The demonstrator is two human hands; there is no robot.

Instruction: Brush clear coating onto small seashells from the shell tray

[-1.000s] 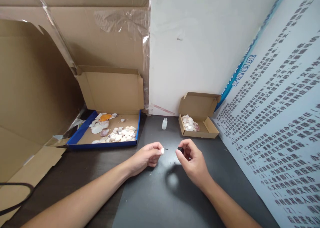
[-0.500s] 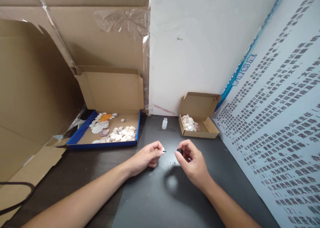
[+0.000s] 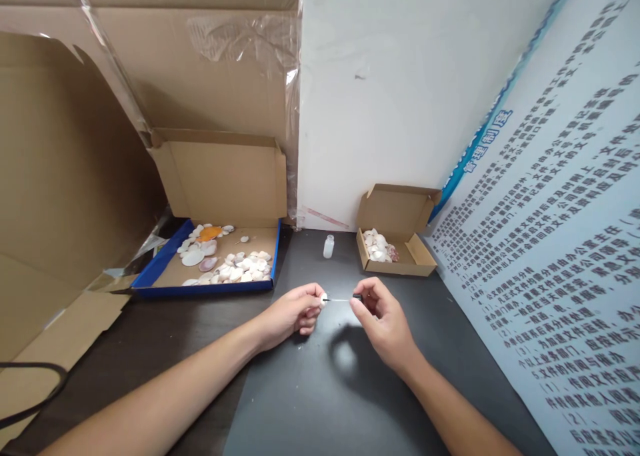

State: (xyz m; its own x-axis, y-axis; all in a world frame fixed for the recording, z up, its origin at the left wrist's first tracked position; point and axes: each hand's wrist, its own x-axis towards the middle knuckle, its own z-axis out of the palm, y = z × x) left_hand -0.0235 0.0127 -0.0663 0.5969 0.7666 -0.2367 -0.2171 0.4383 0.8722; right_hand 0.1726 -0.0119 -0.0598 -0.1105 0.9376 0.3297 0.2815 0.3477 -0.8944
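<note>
Between its fingertips my left hand (image 3: 295, 315) pinches a small white shell (image 3: 324, 299). My right hand (image 3: 381, 319) grips a black cap (image 3: 357, 297) from which a thin rod with a dark tip (image 3: 327, 300) reaches left to the shell. Both hands are above the dark grey mat (image 3: 320, 389). Beyond them, a small translucent bottle (image 3: 329, 247) stands upright without a cap.
A blue-edged box (image 3: 200, 291) with several shells stands at the left, lid raised. At the right back is a smaller open cardboard box (image 3: 400, 267) holding shells. A dark cable (image 3: 63, 376) loops at the left edge.
The black cap has turned in my right hand, so its thin rod now shows pointing at the shell. My left hand has shifted slightly left.
</note>
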